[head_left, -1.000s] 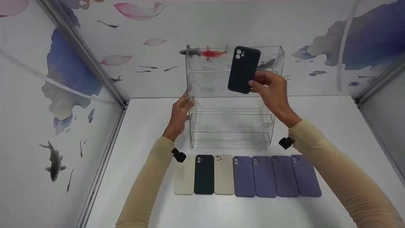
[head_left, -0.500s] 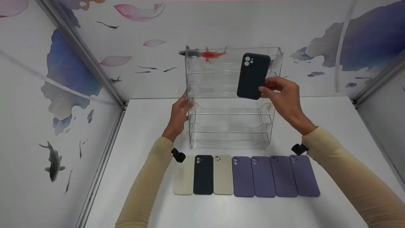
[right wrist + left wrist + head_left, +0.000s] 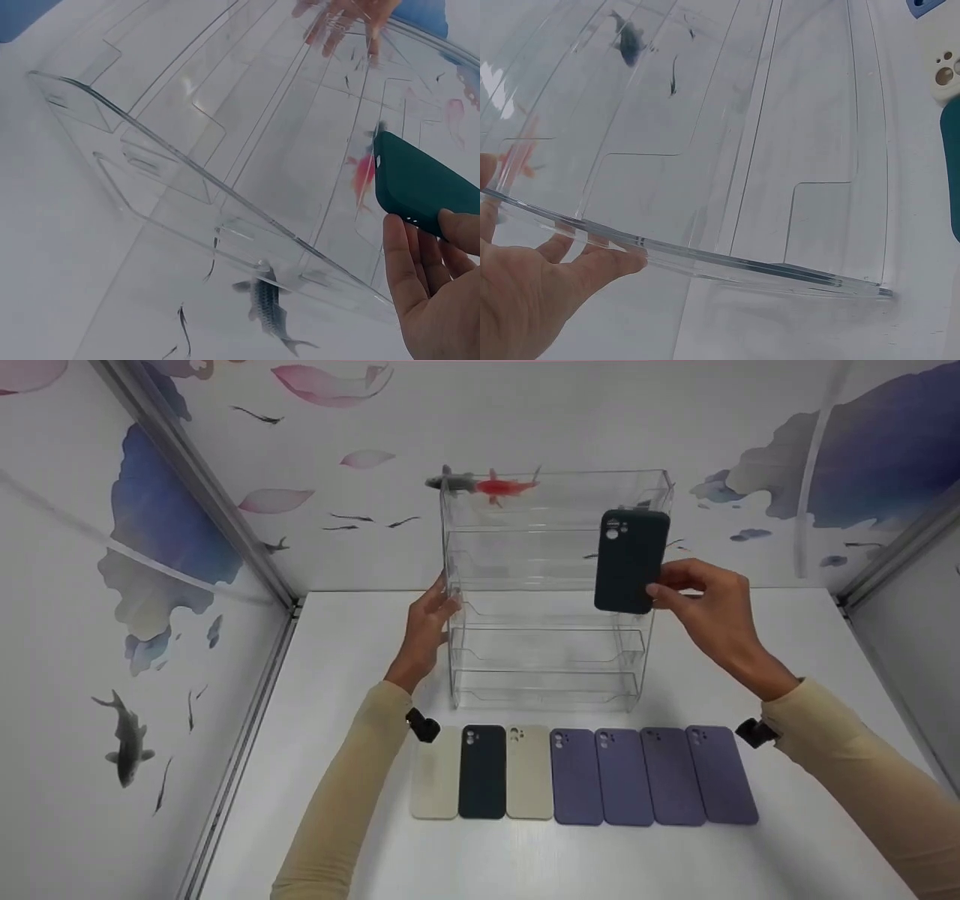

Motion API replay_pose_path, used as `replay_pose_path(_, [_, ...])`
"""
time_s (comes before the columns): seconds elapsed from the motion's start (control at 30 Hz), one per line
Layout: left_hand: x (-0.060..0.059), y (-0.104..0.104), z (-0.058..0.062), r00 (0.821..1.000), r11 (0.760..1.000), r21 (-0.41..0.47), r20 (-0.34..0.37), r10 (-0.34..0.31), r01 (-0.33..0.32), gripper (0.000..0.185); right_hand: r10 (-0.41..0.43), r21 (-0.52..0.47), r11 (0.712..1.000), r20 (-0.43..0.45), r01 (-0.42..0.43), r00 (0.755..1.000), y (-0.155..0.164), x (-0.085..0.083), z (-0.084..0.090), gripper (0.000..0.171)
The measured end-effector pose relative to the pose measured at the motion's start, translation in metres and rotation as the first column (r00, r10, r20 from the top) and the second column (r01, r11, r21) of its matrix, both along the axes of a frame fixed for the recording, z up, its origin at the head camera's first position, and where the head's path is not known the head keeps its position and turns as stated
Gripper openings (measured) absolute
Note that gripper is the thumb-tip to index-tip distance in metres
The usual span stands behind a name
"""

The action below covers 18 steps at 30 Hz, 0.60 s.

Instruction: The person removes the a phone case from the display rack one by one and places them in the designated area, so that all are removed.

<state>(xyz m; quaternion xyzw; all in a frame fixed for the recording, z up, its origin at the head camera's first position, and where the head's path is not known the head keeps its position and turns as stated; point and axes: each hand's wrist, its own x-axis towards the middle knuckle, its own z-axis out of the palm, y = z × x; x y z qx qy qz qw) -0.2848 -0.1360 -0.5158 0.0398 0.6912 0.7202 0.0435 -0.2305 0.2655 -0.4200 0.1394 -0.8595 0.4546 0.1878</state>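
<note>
A dark green phone case (image 3: 631,561) stands upright in my right hand (image 3: 709,600), pinched at its lower right edge between thumb and fingers. In the head view it overlaps the right side of a clear acrylic tiered rack (image 3: 547,671); the right wrist view shows the case (image 3: 427,180) beside the rack's side panel. My left hand (image 3: 426,630) holds the rack's left side, and in the left wrist view the left hand (image 3: 547,285) has its fingers about the side panel's edge. Part of those fingers is hidden behind the rack in the head view.
In front of the rack lies a row of phone cases: a cream case (image 3: 436,780), another dark green case (image 3: 482,772), a second cream case (image 3: 529,772) and several purple cases (image 3: 577,780). Behind rises a white wall (image 3: 600,412) printed with fish and petals.
My right hand has moved to the right and downward with the dark green case, from over the rack's upper middle to its right side. My left hand stays on the rack.
</note>
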Motion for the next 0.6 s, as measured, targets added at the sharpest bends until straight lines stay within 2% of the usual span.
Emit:
replay_pose_path(0.23, [0.000, -0.001, 0.000, 1.000, 1.000, 0.012, 0.001, -0.003, 0.003, 0.065, -0.004, 0.023, 1.000, -0.008, 0.004, 1.000, 0.015, 0.013, -0.004, 0.022])
replay_pose_path(0.6, [0.000, 0.000, 0.001, 1.000, 1.000, 0.005, 0.018, 0.006, -0.006, 0.067, -0.054, 0.036, 0.998, 0.034, 0.053, 0.998, 0.040, 0.027, -0.020, 0.023])
